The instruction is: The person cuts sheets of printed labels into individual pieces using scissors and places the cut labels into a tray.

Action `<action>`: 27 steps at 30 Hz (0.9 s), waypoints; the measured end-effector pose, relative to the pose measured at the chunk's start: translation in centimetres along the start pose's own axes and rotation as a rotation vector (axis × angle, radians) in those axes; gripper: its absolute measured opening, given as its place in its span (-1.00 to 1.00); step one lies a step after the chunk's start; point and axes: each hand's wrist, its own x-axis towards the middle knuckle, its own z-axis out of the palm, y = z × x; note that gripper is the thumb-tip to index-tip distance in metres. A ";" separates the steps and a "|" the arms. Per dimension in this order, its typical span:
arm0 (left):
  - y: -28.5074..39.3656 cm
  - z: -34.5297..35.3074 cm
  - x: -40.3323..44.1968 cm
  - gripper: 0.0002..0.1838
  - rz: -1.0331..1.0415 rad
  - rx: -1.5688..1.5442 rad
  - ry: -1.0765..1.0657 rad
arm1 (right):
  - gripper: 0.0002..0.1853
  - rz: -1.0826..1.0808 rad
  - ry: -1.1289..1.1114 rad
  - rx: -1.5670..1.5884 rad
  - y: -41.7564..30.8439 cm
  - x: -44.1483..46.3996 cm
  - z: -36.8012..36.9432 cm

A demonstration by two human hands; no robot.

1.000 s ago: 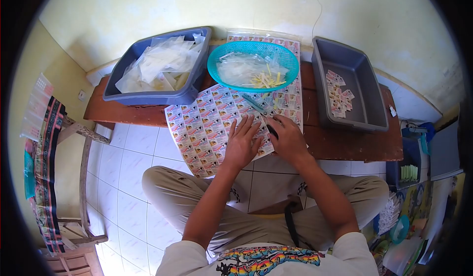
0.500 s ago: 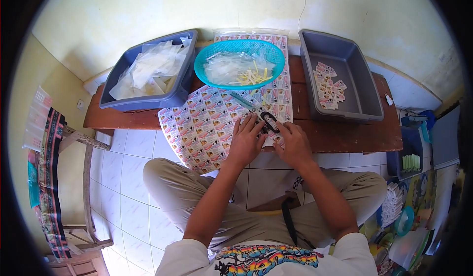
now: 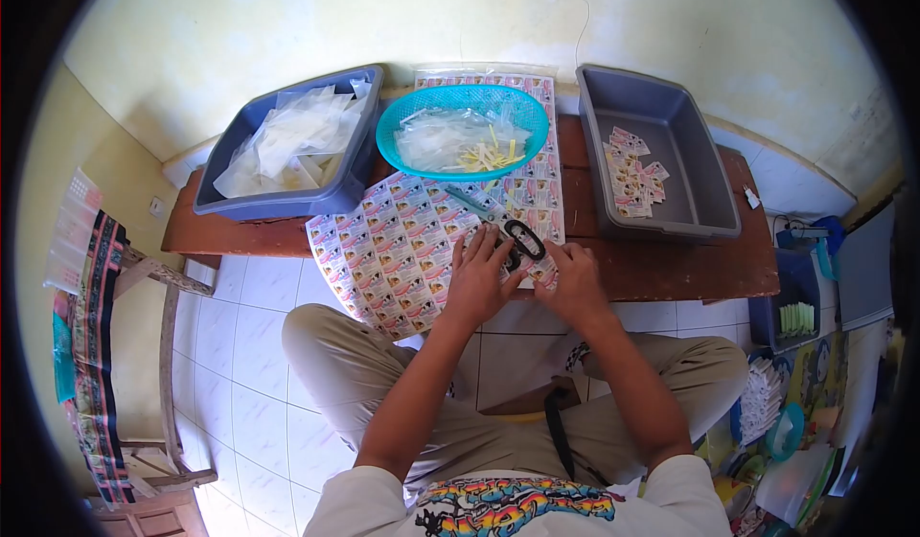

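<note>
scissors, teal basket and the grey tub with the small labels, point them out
Scissors (image 3: pixel 491 217): head view, near the pivot
Teal basket (image 3: pixel 470 96): head view, back inner wall
Grey tub (image 3: pixel 676 127): head view, bare part of its floor

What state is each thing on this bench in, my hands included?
Scissors: lying down, blade gap unclear
Printed sheet: spread out, uncut areas visible, overhanging the bench
Turquoise basket: upright, partly filled
Left bin: uncovered, well filled
Right bin: uncovered, mostly bare
Left hand: palm down
Right hand: fingers bent, grip unclear
</note>
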 end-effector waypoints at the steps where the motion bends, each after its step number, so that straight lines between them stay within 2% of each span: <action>1: 0.1 -0.1 0.2 -0.32 0.003 0.000 0.004 | -0.23 0.008 0.000 -0.007 0.0 0.0 -0.1; 8: 0.0 0.5 1.0 -0.31 -0.019 0.002 -0.015 | -0.42 0.018 0.058 -0.057 -0.2 -0.3 -0.7; 10: 0.1 0.6 1.2 -0.31 -0.018 0.004 -0.021 | -0.62 0.030 0.082 0.018 0.4 -0.2 -0.1; 11: 0.1 0.6 1.3 -0.31 -0.023 0.009 -0.033 | -0.62 0.030 0.084 0.015 0.8 -0.2 0.3; 13: 0.1 0.5 1.6 -0.31 -0.028 0.014 -0.043 | -0.80 0.036 0.096 0.035 1.4 -0.1 0.9; 16: 0.2 0.5 1.8 -0.29 -0.044 -0.016 -0.037 | -0.89 0.033 0.130 -0.065 -0.1 -0.3 -0.5; 19: 0.7 0.5 1.7 -0.32 -0.031 0.003 -0.007 | -0.90 -0.078 0.260 -0.127 0.0 -0.7 -0.4; 22: 1.5 0.1 1.5 -0.37 -0.001 -0.003 -0.021 | -0.90 -0.106 0.285 -0.119 -0.2 -0.6 -0.6; 25: 2.0 0.2 1.6 -0.42 0.115 -0.029 -0.002 | -0.89 -0.117 0.303 -0.080 -0.6 -0.6 -1.1; 27: 2.4 0.4 1.7 -0.58 0.186 -0.116 0.074 | -0.89 -0.148 0.329 -0.090 -1.0 -0.4 -1.4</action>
